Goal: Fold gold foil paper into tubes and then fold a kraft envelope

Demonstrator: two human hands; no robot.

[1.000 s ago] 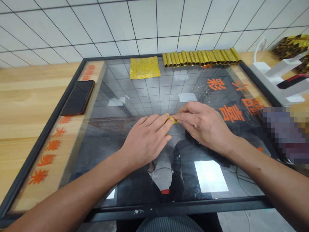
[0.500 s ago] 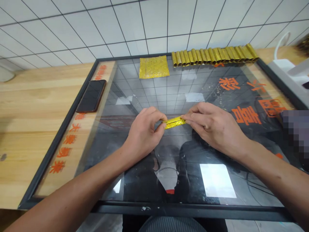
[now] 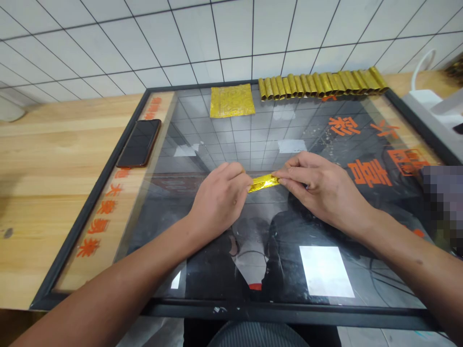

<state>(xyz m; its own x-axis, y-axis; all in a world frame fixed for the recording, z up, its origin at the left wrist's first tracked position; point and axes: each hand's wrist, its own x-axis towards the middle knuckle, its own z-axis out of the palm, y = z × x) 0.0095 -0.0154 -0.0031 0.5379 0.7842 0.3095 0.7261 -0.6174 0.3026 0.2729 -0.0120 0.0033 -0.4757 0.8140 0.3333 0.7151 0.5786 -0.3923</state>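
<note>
A narrow strip of rolled gold foil paper (image 3: 264,182) is stretched between my hands, low over the dark glass tabletop (image 3: 202,207). My left hand (image 3: 222,197) is closed on its left end, with thumb and fingertips pressed together. At the other end, my right hand (image 3: 314,185) pinches the roll between thumb and fingers. Beyond my hands lies a flat, square sheet of gold foil paper (image 3: 232,100). To the right of that sheet, several gold paper rolls (image 3: 321,84) lie side by side in a row along the back edge.
A dark phone (image 3: 139,143) lies on the left part of the framed glass. White tiled wall (image 3: 231,38) rises behind the wooden counter (image 3: 65,140). On the right stands a white device with a cable (image 3: 428,99). Orange Chinese characters (image 3: 369,172) mark the glass.
My left fingers have curled in more tightly at the roll's left end, hiding the gap between thumb and forefinger. My right hand keeps nearly the same pinch.
</note>
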